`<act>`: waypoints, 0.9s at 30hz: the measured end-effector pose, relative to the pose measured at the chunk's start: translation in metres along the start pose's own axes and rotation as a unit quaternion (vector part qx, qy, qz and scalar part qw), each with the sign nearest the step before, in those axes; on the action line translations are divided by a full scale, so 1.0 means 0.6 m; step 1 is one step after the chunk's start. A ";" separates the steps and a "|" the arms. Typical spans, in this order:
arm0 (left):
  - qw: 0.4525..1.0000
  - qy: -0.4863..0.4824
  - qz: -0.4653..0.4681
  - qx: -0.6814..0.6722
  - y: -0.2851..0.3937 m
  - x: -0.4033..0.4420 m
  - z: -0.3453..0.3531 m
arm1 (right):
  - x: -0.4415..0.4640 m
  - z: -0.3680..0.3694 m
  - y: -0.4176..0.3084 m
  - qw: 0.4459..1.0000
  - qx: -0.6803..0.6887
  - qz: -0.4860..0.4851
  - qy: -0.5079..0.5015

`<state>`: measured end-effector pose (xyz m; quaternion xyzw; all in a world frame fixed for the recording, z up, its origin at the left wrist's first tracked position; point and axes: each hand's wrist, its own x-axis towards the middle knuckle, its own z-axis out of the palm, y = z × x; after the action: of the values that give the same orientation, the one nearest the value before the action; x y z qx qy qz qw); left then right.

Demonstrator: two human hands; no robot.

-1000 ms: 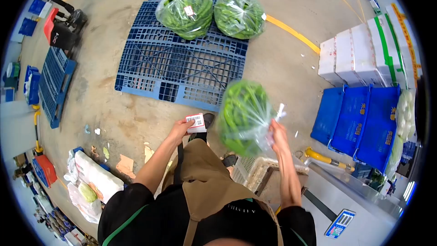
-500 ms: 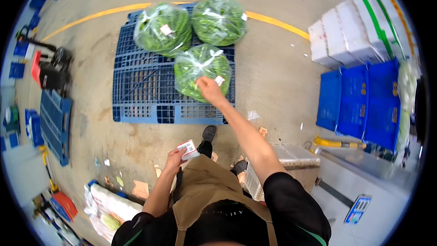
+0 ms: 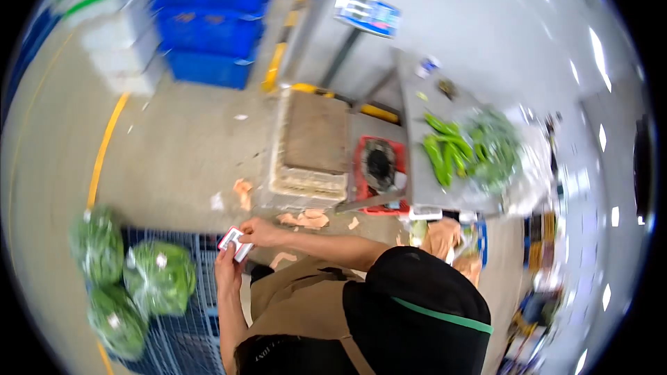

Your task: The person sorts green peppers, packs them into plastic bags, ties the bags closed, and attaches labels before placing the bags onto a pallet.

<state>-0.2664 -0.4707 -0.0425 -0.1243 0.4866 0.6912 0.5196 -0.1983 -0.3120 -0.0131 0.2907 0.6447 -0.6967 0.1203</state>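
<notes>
My left hand (image 3: pixel 226 267) is closed on a small stack of white labels (image 3: pixel 235 244) with red edges and dark print. My right hand (image 3: pixel 258 232) pinches the upper right edge of the same labels; its fingertips partly cover them. Below and to the left, three clear bags of long green vegetables rest on a blue plastic pallet (image 3: pixel 187 337): a near bag (image 3: pixel 161 285), a far bag (image 3: pixel 96 246) and a lower bag (image 3: pixel 117 326). Small white labels show on at least two of these bags.
A platform scale (image 3: pixel 316 132) with its display (image 3: pixel 368 12) stands ahead. To its right are a red crate (image 3: pixel 361 167) and a metal table (image 3: pixel 420 107) bearing green peppers (image 3: pixel 445 156). Blue crates (image 3: pixel 212 28) and white boxes (image 3: pixel 125 42) stand beyond. Paper scraps (image 3: pixel 306 219) litter the floor.
My right hand has left the bag on the pallet and come to the labels in my left hand. The view has swung right, toward the scale and table.
</notes>
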 end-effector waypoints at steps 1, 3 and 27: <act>0.999 -0.037 0.005 0.012 -0.014 0.014 0.032 | -0.025 -0.043 0.011 0.998 0.013 -0.040 0.054; 0.995 -0.094 0.018 0.030 -0.053 0.033 0.103 | -0.080 -0.133 0.041 0.982 0.036 -0.116 0.145; 0.840 -0.297 -0.138 0.432 -0.446 0.030 0.674 | -0.688 -0.622 0.379 0.590 -0.156 -0.033 0.792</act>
<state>0.0854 -0.1393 -0.0002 0.2576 0.5360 0.3358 0.7305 0.3493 -0.0683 0.0295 0.6826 0.5941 -0.0838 -0.4173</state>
